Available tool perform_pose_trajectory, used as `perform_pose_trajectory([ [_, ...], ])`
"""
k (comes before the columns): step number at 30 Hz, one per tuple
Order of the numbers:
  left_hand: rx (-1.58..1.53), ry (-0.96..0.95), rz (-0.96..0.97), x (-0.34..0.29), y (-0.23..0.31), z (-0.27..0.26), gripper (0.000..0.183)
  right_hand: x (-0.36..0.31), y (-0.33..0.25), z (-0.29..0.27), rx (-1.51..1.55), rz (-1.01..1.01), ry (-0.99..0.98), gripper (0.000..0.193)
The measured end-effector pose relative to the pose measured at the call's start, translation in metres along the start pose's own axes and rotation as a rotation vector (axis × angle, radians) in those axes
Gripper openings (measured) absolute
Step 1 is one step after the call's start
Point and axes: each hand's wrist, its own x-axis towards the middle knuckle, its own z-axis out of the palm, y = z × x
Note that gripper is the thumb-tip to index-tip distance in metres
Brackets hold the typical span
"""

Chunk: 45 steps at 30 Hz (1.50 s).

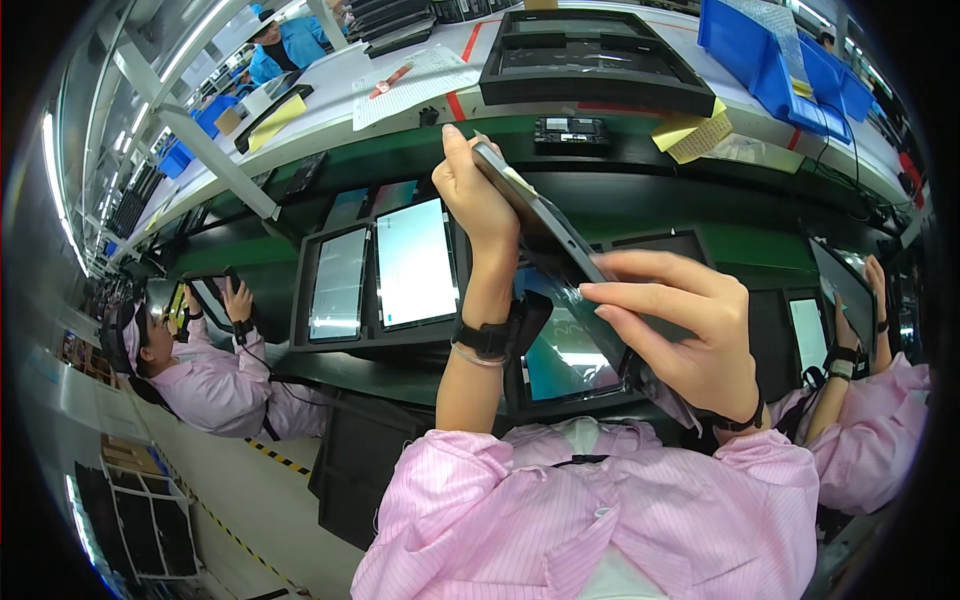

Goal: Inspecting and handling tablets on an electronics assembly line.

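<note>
I hold a slim dark tablet (545, 228) tilted up on edge over the green conveyor bench. My left hand (478, 195) grips its far upper end, thumb pointing up, with a black wrist strap (484, 340) on that arm. At the near lower end my right hand (690, 325) pinches the tablet's edge, fingers stretched along its face. Under the tablet lies a black tray (520, 400) holding another tablet with a glossy screen (565, 362). My pink striped coat fills the lower frame.
To the left, a black tray (305, 335) carries two lit tablets (415, 262). On the upper shelf are a black tray (590, 85), blue bins (770, 50), paper with a red pen (392, 80) and yellow pads (690, 135). Co-workers in pink sit at left (215, 385) and right (875, 430).
</note>
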Motion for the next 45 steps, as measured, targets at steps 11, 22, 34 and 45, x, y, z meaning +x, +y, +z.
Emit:
perform_pose_trajectory([
  [11, -0.113, -0.054, -0.104, -0.016, -0.007, 0.018, 0.046, -0.012, 0.015, 0.014, 0.923, 0.548, 0.085, 0.029],
  [22, 0.150, -0.066, -0.027, -0.028, -0.025, 0.019, 0.060, -0.022, 0.037, 0.026, 0.938, 0.551, 0.047, 0.026],
  [34, 0.027, -0.076, -0.331, -0.033, -0.062, 0.013, 0.047, -0.028, 0.042, 0.041, 1.059, 0.633, 0.079, 0.039],
  [45, -0.073, -0.139, -0.193, -0.034, -0.051, 0.012, 0.049, -0.034, 0.040, 0.048, 0.994, 0.664, 0.145, 0.028],
])
